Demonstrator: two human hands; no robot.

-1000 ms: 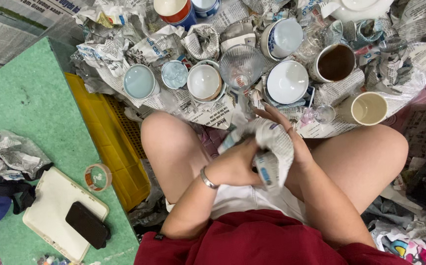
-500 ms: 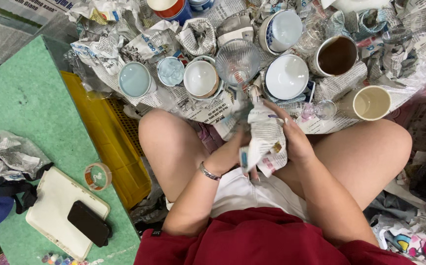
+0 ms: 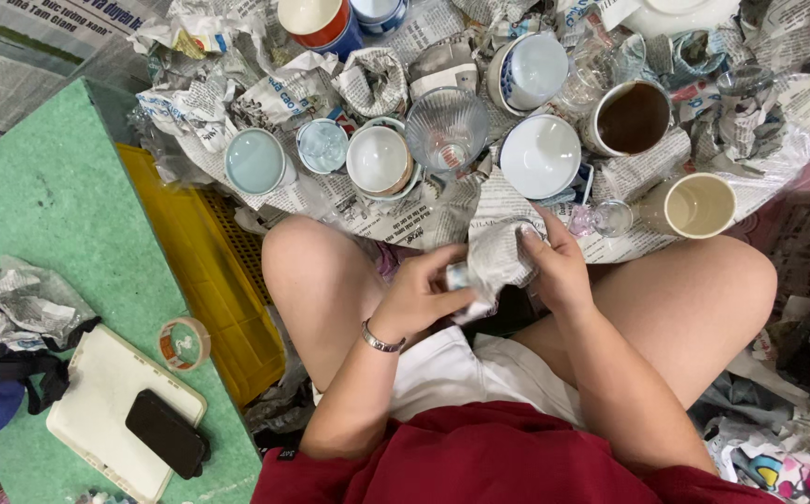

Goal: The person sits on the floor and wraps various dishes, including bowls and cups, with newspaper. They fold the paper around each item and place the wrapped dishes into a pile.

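Fingers [image 3: 442, 297] of the left hand [image 3: 421, 301] curl around the near end of a small item half-covered in a newspaper sheet [image 3: 498, 259], pinching paper against it; a bit of blue-and-white surface shows at the thumb, kind of item can't tell. Right hand [image 3: 557, 271] lies flat over the far side, fingers [image 3: 540, 229] spread and pressing the paper down over the top. Bundle sits in the lap, between the two bare knees, just in front of the newspaper spread on the floor. To do this wrap well, judging from the grip: keep the left hand as the anchor so the item doesn't slide out, let the right hand pull the loose edge tight and fold it under, no bare rim left showing, and keep it low over the lap in case it slips. Just beyond the hands, unwrapped crockery on the newspaper: clear ribbed glass [image 3: 447, 129], white bowl [image 3: 540, 156], cream cup [image 3: 700, 205], brown-lined mug [image 3: 631, 118], pale blue bowl [image 3: 255, 161], small glass dish [image 3: 322, 146], white cup [image 3: 379, 161]; a tiny clear glass [image 3: 610, 217] sits just beside the right hand, so elbows should stay in. Some crumpled wrapped lumps lie among them. To the left, a yellow crate [image 3: 209, 271] beside a green table [image 3: 50, 205], which carries a tape roll [image 3: 183, 343], a white board [image 3: 106, 401] with a black phone [image 3: 167, 434] on it, and crumpled paper.
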